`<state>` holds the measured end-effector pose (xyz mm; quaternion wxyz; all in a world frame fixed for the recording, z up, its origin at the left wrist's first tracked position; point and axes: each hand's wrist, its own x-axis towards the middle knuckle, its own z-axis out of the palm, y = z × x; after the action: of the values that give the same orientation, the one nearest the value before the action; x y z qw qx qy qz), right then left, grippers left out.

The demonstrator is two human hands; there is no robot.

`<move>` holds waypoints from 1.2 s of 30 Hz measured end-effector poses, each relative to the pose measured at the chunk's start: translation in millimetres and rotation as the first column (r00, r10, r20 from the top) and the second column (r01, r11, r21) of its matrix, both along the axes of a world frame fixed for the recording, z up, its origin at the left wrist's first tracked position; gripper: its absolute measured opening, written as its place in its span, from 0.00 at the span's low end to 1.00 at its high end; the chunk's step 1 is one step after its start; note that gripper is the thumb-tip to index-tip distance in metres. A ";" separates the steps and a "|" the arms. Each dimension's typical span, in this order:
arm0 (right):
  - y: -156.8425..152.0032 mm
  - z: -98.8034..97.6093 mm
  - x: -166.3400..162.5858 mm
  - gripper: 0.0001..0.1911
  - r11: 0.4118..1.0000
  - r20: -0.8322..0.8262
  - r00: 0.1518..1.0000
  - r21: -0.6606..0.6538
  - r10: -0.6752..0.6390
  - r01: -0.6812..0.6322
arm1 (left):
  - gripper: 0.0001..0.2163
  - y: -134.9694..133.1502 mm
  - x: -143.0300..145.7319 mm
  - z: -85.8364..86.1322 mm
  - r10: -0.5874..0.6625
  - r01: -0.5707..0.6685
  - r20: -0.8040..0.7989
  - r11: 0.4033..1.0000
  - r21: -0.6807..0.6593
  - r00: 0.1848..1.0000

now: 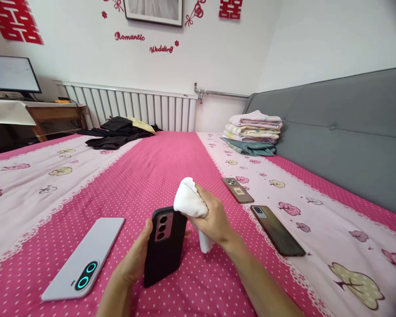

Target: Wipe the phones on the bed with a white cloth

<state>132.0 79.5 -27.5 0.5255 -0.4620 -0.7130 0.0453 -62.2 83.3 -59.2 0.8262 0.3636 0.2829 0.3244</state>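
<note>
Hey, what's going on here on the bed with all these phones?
A person holds a black phone upright in the left hand, back facing them, and presses a white cloth in the right hand against its top edge near the cameras. A light grey phone lies to the left; two more phones lie to the right.

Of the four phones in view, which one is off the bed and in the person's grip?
The black phone, held upright by the left hand while the right hand presses a white cloth against it; the others lie flat on the bedspread.
</note>
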 end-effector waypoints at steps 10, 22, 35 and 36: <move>-9.5 11.2 -5.1 0.37 0.998 0.114 0.993 0.051 -0.031 0.025 | 0.33 -3.3 11.0 3.1 -0.073 0.072 0.034 0.997 0.036 0.997; -33.1 33.7 -10.6 0.28 0.980 0.152 0.983 0.154 0.099 -0.122 | 0.23 -9.6 19.1 7.8 0.043 -0.043 0.012 0.998 -0.035 0.999; -10.1 12.5 -7.9 0.26 0.990 0.068 0.995 0.122 -0.076 0.067 | 0.31 -1.5 18.3 2.4 0.013 -0.013 0.014 1.000 -0.001 1.000; -9.5 11.6 -8.1 0.26 0.991 0.068 0.995 0.112 -0.079 0.071 | 0.31 -0.8 18.0 2.7 0.006 -0.006 0.027 1.000 -0.009 1.000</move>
<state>123.9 70.0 -15.9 0.5253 -0.4604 -0.7149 -0.0305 -44.2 82.5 -56.5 0.8305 0.3548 0.2742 0.3304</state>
